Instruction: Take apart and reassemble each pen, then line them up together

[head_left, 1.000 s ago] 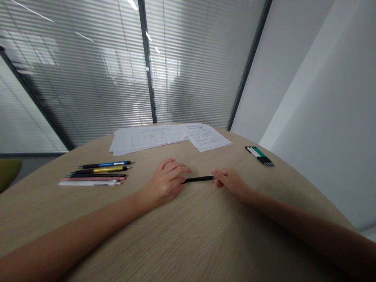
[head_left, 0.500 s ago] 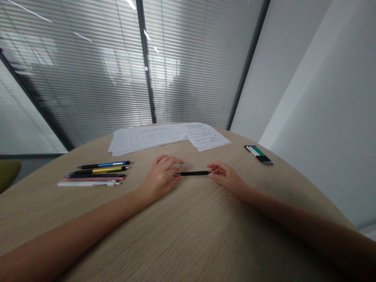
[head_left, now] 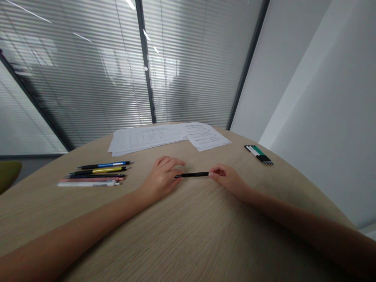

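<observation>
A slim black pen [head_left: 195,174] lies level between my two hands, just above or on the tabletop; I cannot tell which. Its left end is pinched by the thumb and a finger of my left hand [head_left: 162,177], whose other fingers stretch forward. At the opposite end, my right hand [head_left: 228,179] has its thumb and index finger closed on the tip, which they hide. To the left of my left hand lies a row of several pens and pencils, among them a blue pen [head_left: 105,165], a yellow pen [head_left: 107,170] and a white one [head_left: 88,183].
White printed sheets [head_left: 149,138] spread along the far side of the round wooden table [head_left: 188,235]. A black, white and green pack [head_left: 259,155] of thin sticks lies at the right. A green chair [head_left: 8,175] shows at the left edge. Blinds behind glass stand beyond.
My right fingers have closed from a loose curl near the pen's tip to a pinch on it. My left hand keeps its hold on the other end, barely shifted.
</observation>
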Demonstrator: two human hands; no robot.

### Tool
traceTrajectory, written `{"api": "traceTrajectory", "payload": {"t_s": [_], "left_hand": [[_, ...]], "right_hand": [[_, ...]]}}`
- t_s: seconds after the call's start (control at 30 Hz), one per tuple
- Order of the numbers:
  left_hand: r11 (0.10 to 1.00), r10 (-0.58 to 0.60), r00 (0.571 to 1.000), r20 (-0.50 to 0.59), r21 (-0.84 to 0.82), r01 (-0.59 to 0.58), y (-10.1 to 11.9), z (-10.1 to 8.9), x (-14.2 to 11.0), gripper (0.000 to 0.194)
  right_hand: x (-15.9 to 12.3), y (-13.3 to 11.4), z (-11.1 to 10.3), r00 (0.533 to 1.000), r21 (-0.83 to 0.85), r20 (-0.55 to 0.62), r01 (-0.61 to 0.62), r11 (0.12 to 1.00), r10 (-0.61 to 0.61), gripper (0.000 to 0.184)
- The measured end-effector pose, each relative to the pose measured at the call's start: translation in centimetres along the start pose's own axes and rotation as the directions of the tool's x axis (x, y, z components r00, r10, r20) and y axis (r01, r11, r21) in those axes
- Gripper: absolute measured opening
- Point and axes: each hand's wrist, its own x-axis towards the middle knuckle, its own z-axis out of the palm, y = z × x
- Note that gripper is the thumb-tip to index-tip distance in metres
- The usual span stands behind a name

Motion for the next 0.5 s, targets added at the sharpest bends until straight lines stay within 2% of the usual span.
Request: {"api": "traceTrajectory", "payload": {"t_s": [0.17, 0.3, 0.4, 0.5], "left_hand": [[0.998, 0.061, 0.998, 0.013, 0.012, -0.061, 0.30, -0.03, -0.13, 0.009], [0.994, 0.107, 0.994, 0.009, 0.014, -0.107, 0.47, 0.03, -0.16, 0.010], [0.998, 0.065, 0.998, 0.006, 0.002, -0.065, 0.24, 0.17, -0.05, 0.009], [1.000, -0.009, 1.000, -0.012, -0.021, 0.009, -0.29, 0.33, 0.02, 0.008]], "right_hand": [[-0.07, -0.01, -0.02, 1.000, -0.132, 0.009, 0.023, 0.991, -0.022, 0.028], [-0.16, -0.02, 0.04, 1.000, -0.129, 0.005, -0.014, 0.992, 0.015, 0.038], [-0.18, -0.01, 0.04, 0.999, -0.112, 0.011, -0.040, 0.993, 0.041, 0.042], [-0.11, -0.09, 0.02, 1.000, -0.024, 0.010, -0.017, 1.000, 0.017, 0.040]]}}
